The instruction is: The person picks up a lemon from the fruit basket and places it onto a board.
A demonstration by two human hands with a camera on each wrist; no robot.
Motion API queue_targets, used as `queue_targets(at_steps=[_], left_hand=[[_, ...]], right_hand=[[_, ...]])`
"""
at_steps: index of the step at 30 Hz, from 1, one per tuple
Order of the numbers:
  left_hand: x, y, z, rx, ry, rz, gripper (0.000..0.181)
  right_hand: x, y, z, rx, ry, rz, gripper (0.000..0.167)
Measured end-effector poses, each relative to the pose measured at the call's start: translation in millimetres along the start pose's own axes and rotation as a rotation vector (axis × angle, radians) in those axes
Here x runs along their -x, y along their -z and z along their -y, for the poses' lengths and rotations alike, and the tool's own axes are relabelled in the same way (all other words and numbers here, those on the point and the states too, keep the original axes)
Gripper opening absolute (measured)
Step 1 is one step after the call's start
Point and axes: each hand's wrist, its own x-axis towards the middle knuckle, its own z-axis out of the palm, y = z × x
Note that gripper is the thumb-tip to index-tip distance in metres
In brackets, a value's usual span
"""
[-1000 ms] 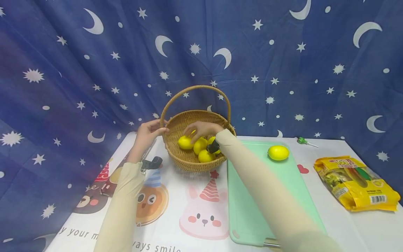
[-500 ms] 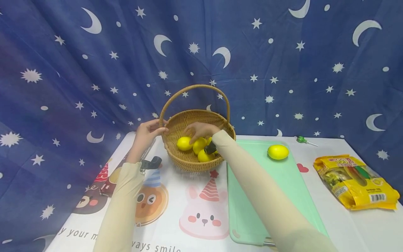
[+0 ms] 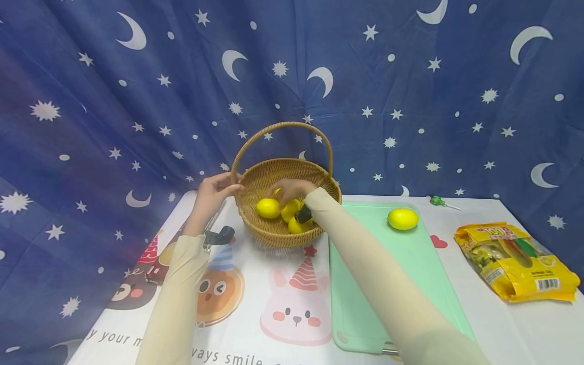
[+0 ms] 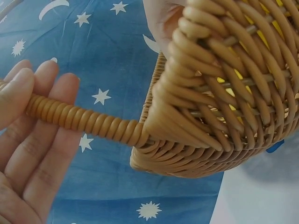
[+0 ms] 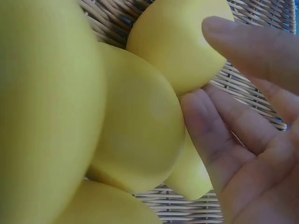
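A wicker basket [image 3: 269, 239] with a tall handle [image 3: 287, 124] stands at the back middle of the table. My left hand [image 3: 213, 195] grips the base of that handle, thumb on one side and fingers behind. Several yellow lemons lie in the basket. My right hand [image 3: 294, 188] reaches in over them, palm down. In the right wrist view its thumb and fingertips lie about the near edge of one lemon [image 5: 175, 44]; a neighbouring lemon [image 5: 135, 116] touches the index fingertip. Some of the right fingers are partly hidden from the head view.
To the right lies a green cutting board [image 3: 388, 284] with a single lemon [image 3: 403, 219] on it. A green lollipop [image 3: 437, 201] and a yellow snack bag [image 3: 515, 263] are farther right. A dark reddish object [image 3: 157, 274] lies beside the left forearm. A starry blue curtain [image 3: 388, 101] hangs behind.
My right hand has shifted slightly among the lemons in the basket. The left hand keeps its hold on the handle, and the basket stays in place.
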Motion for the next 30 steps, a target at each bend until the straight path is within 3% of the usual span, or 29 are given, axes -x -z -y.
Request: queue_targets(at_steps=[5,12,17,23,30], left_hand=[[0.7,0.8,1.0,0.002,0.013,0.004,0.034],[1.1,0.9,-0.5,-0.010,0.017,0.002,0.034],[1.6,-0.2,-2.8,0.010,0.008,0.002,0.033],[1.1,-1.1,-2.8,0.016,0.003,0.001,0.034],[1.0,-1.8,-2.9,0.008,0.007,-0.001,0.032]], right_hand=[[2.4,1.0,2.7,0.011,0.037,0.053,0.047],[9.6,-9.7,20.7,0.124,0.082,0.245,0.053],[15.3,-13.0,33.8,0.206,0.108,0.340,0.054],[22.4,-13.9,31.8,0.336,0.059,0.363,0.055],[23.5,-13.4,22.8,0.242,-0.008,0.356,0.056]])
